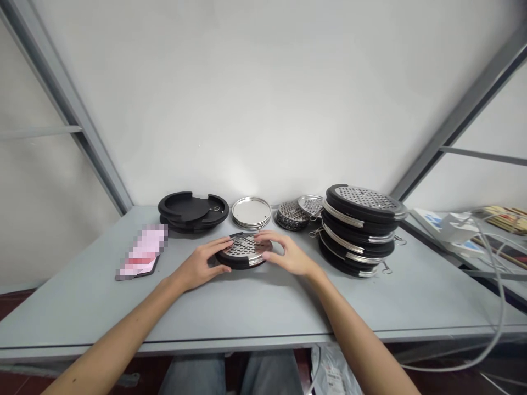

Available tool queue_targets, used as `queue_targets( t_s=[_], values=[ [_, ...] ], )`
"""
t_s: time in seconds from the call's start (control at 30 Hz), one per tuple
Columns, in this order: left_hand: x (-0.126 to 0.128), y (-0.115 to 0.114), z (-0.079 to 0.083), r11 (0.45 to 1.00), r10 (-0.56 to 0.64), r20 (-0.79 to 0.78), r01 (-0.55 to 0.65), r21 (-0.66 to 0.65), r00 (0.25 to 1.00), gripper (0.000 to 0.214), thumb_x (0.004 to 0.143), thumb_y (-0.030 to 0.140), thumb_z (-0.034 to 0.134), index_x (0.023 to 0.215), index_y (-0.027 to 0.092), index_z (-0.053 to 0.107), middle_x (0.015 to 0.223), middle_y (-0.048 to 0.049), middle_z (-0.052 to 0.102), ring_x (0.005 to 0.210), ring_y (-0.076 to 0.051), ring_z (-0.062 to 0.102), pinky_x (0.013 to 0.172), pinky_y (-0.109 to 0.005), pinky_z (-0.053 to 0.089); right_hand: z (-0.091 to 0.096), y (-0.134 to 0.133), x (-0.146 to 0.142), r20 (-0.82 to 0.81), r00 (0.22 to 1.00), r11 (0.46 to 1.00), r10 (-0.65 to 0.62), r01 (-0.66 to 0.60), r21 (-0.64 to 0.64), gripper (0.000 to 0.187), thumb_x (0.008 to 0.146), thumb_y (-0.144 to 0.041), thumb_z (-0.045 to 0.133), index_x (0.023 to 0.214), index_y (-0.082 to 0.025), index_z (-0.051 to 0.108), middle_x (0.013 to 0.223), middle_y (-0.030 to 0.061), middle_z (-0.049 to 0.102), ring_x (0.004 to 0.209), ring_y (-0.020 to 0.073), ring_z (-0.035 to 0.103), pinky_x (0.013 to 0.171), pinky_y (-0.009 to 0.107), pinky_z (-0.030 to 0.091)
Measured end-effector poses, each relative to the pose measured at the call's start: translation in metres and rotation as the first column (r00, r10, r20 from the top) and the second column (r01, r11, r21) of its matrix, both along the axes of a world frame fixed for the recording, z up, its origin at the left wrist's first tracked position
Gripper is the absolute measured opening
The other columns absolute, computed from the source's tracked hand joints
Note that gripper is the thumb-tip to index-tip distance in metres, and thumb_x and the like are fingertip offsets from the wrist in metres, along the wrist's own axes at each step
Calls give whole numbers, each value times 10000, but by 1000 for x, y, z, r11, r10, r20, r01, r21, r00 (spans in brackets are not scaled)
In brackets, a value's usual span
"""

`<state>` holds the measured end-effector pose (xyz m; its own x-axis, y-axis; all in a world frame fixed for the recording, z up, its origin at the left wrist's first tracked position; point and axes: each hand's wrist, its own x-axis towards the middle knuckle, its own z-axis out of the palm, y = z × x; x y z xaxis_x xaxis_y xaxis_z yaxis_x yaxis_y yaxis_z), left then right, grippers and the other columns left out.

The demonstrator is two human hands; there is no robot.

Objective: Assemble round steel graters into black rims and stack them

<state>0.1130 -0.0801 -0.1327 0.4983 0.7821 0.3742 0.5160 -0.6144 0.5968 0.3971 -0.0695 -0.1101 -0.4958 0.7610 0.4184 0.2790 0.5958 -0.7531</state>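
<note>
2 hands meet on 1 round assembly [244, 250] at the middle of the grey table [255, 307]: a perforated metal disc seated in a black ring, lying flat but with its near-left edge a touch lower. Your left hand [200, 267] cups the near-left rim, fingers half curled, thumb along the near edge and fingertips over the far-left rim. Your right hand [287, 254] lies over the right rim, fingers spread and lightly bent, their tips reaching onto the perforated face. Neither hand is closed tight; both press and steady rather than lift, which would suit seating the disc evenly in its ring, so the piece sits between your palms, touching both.

Just beyond it, far along the wall, lie the loose parts in a row, likely sorted by kind for easy reach: black rings [192, 210] stacked at far left, plain metal plates [251, 212] in the middle, perforated discs [297, 212] fanned to their right. Further right stands a leaning pile of about 5 finished assemblies [359, 230], with small wire clips [386, 267] beside its base. Left of your left hand lies a flat item [142, 253], blurred out. At far right, cables [492, 258] and papers cover a neighbouring surface.
</note>
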Motion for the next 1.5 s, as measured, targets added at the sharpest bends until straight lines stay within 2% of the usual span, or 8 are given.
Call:
queue_targets(
  t_s=[0.17, 0.3, 0.53, 0.7, 0.87, 1.03, 1.27, 1.5],
  values=[
    [8, -3, 1, 991, -5, 169, 27, -130, 986, 541, 793, 541, 670, 1209, 197, 661, 1310, -117, 604, 1226, -324, 550, 1054, -467, 433, -10, 19, 7, -189, 926, 943, -327, 307, -128, 547, 925, -599, 368, 1004, -179, 708, 1088, 99, 708, 1099, 273, 616, 990, 468, 450],
    [22, -2, -1, 964, 49, 291, 30, -262, 955, 568, 848, 593, 566, 1205, 162, 659, 1194, -101, 681, 1108, -309, 632, 978, -450, 502, -12, 27, 15, -347, 812, 883, -469, 441, -160, 633, 911, -653, 319, 919, -165, 721, 1014, 111, 726, 1038, 269, 641, 930, 445, 489],
    [36, -10, 2, 990, -31, 120, 47, -133, 992, 559, 836, 502, 638, 1309, 209, 580, 1365, -108, 558, 1272, -303, 509, 1100, -488, 366, -5, 22, 18, -446, 761, 876, -471, 460, -142, 599, 919, -626, 344, 860, -165, 721, 919, 107, 737, 933, 246, 670, 872, 410, 504],
    [18, -16, 0, 988, -153, -161, 147, -46, 975, 675, 765, 478, 728, 1373, 296, 496, 1495, -98, 395, 1395, -310, 332, 1128, -546, 289, -13, 25, 14, -324, 838, 899, -438, 401, -176, 608, 913, -635, 347, 869, -151, 714, 908, 119, 735, 894, 252, 674, 812, 396, 513],
    [19, -18, 0, 992, -121, -220, 115, -43, 968, 704, 765, 498, 721, 1393, 320, 458, 1528, -63, 341, 1416, -300, 289, 1134, -550, 280, -13, 20, 9, -225, 885, 913, -407, 397, -90, 530, 930, -568, 379, 865, -157, 709, 911, 100, 732, 901, 243, 665, 838, 371, 488],
    [41, -13, -1, 997, -76, -253, 78, -2, 965, 713, 772, 509, 709, 1402, 289, 457, 1519, -64, 359, 1413, -307, 292, 1139, -500, 307, -5, 10, 6, -145, 900, 904, -411, 423, 66, 330, 919, -421, 485, 870, -180, 706, 883, 64, 732, 840, 213, 658, 773, 311, 477],
    [82, -1, -9, 988, -111, -262, 134, 74, 959, 668, 884, 430, 598, 1473, 262, 331, 1563, -83, 257, 1431, -298, 249, 1148, -490, 295, -3, 1, -2, 27, 959, 941, -282, 271, 202, 196, 907, -272, 517, 891, -206, 701, 848, 31, 724, 790, 179, 648, 748, 281, 472],
    [127, 3, -6, 973, -180, -206, 205, 105, 962, 512, 890, 364, 605, 1362, 218, 473, 1482, -124, 394, 1370, -301, 366, 1129, -480, 338, -9, 7, 2, 63, 906, 881, -418, 387, 271, 178, 894, -260, 533, 894, -198, 700, 898, 59, 719, 854, 212, 638, 793, 329, 475]
  ],
)
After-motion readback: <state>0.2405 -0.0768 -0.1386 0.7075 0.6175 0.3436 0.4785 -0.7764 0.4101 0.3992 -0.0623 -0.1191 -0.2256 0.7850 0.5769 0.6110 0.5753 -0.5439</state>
